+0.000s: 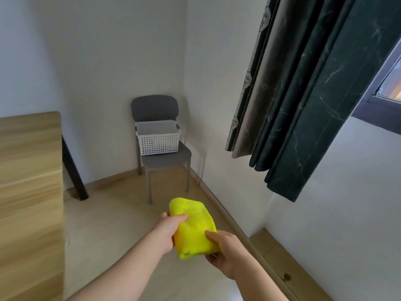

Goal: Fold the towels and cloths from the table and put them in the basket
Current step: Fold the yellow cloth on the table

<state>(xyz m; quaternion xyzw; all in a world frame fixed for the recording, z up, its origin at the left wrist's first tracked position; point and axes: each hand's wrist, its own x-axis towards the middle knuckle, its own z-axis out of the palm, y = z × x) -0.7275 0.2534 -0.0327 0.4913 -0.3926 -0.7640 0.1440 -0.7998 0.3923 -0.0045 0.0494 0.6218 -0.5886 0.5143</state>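
white perforated basket (158,137) on the seat of a grey chair (154,107) in the corner; contents hidden behind its wall. well short of it, above the floor, a folded yellow cloth (193,227), gripped on 2 sides: left hand (167,231) with thumb on top, right hand (223,250) likewise, fingers curled beneath. wooden table (28,170) at left.

**Plain room in a home**

White walls (97,51) meet in a corner above a pale floor (112,213). Dark green curtains (314,94) hang beside a window (390,90), 1 grey chair (155,108) stands in the corner, and a wooden table (28,170) lines the left.
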